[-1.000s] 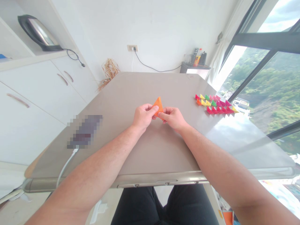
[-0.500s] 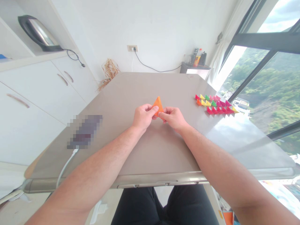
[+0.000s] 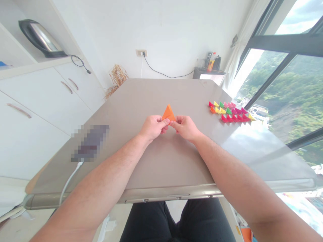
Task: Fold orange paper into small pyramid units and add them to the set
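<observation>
Hands meet over the middle of the table (image 3: 156, 168), both pinching one orange paper triangle (image 3: 168, 113). Left hand (image 3: 152, 127) has thumb and fingertips closed on the triangle's lower left corner; right hand (image 3: 185, 127) has thumb and forefinger closed on the lower right corner. Fingertips of the two hands almost touch under the base. Triangle sticks up and away from the grip, apex pointing toward the far edge of the table, most of its face clear of the fingers. Cannot tell whether its base touches the table or is held just above it. Both forearms come in from the near edge, wrists low over the surface.

Row of small folded paper pieces (image 3: 229, 112) sits near the right edge of the table, well apart from the hands: red, pink, yellow, green, orange, packed in two lines touching each other. Blurred dark flat item (image 3: 90, 143) lies near the left edge, with a white cable (image 3: 69, 181) running from it off the near left corner. Kettle (image 3: 40, 38) stands on a shelf past the left side. Dried grass bundle (image 3: 117, 79) lies beyond the far left corner. Wall socket (image 3: 141, 52) with a black cord beyond the far edge. Bottles (image 3: 211, 62) on a small stand by the far right corner.
</observation>
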Demonstrator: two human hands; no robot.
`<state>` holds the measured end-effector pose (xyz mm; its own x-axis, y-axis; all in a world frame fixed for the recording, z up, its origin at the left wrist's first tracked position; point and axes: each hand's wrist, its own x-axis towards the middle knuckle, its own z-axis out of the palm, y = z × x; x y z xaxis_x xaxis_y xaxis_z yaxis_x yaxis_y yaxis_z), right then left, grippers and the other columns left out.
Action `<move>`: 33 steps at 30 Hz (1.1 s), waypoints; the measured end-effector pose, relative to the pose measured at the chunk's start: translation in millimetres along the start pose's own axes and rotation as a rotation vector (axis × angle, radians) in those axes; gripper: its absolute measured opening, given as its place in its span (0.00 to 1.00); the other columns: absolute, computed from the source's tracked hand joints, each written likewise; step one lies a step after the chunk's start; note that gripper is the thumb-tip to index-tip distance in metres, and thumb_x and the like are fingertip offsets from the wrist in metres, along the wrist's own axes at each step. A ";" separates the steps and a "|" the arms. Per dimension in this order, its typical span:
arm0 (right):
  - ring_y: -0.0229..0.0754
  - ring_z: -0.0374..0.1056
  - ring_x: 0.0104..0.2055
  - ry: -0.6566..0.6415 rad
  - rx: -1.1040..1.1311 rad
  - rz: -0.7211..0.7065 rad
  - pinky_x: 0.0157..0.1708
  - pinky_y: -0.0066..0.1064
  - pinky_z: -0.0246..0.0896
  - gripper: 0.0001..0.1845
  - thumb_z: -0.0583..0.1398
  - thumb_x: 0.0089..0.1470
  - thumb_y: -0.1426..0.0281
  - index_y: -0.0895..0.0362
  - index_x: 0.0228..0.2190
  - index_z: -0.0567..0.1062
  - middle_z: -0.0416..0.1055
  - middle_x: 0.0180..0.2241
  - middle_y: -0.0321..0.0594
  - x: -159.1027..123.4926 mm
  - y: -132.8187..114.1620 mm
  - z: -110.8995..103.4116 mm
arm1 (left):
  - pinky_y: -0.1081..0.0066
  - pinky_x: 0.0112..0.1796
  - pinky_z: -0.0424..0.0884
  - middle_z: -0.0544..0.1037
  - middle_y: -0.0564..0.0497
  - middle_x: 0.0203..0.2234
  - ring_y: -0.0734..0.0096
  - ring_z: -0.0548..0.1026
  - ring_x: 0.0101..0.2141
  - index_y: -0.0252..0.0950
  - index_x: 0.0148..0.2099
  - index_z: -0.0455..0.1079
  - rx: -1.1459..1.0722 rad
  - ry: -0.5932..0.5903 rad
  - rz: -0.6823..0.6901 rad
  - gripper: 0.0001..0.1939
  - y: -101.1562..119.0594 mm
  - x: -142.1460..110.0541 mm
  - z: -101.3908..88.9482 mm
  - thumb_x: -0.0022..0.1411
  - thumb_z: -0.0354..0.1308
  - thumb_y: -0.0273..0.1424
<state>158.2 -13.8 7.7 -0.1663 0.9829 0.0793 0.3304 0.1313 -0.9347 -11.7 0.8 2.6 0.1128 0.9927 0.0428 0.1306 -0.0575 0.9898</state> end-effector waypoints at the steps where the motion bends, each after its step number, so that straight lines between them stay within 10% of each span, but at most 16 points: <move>1: 0.35 0.56 0.24 0.004 -0.009 -0.001 0.25 0.31 0.49 0.16 0.64 0.53 0.56 0.55 0.24 0.71 0.63 0.21 0.32 0.6 0.1 -0.2 | 0.71 0.22 0.66 0.76 0.48 0.20 0.73 0.71 0.19 0.34 0.27 0.74 0.008 0.033 0.017 0.15 -0.3 -0.4 1.9 0.55 0.70 0.41; 16: 0.36 0.61 0.20 0.049 -0.005 0.040 0.22 0.31 0.54 0.12 0.63 0.54 0.62 0.54 0.24 0.70 0.66 0.20 0.32 2.8 0.9 0.0 | 0.70 0.24 0.68 0.78 0.48 0.21 0.74 0.71 0.20 0.35 0.25 0.70 0.006 0.074 0.068 0.11 -2.3 -3.8 8.2 0.55 0.64 0.34; 26: 0.34 0.60 0.17 -0.028 -0.021 0.123 0.21 0.31 0.54 0.13 0.64 0.50 0.63 0.55 0.20 0.71 0.65 0.17 0.31 -3.0 -0.9 -14.5 | 0.70 0.30 0.74 0.83 0.46 0.36 0.65 0.80 0.35 0.36 0.41 0.77 -0.090 0.008 0.133 0.15 0.8 -2.0 -3.8 0.54 0.68 0.39; 33: 0.37 0.66 0.26 0.167 -0.074 -0.038 0.26 0.29 0.58 0.07 0.62 0.49 0.65 0.55 0.28 0.78 0.73 0.24 0.34 -1.7 4.2 -6.9 | 0.69 0.30 0.76 0.81 0.50 0.30 0.67 0.80 0.31 0.36 0.38 0.70 -0.107 -0.002 0.123 0.13 -3.2 -2.1 0.3 0.51 0.68 0.31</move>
<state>166.3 -14.0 6.0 -0.0253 0.9840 0.1761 0.3955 0.1716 -0.9023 -12.1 -1.1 -0.7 0.1237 0.9786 0.1645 0.0105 -0.1671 0.9859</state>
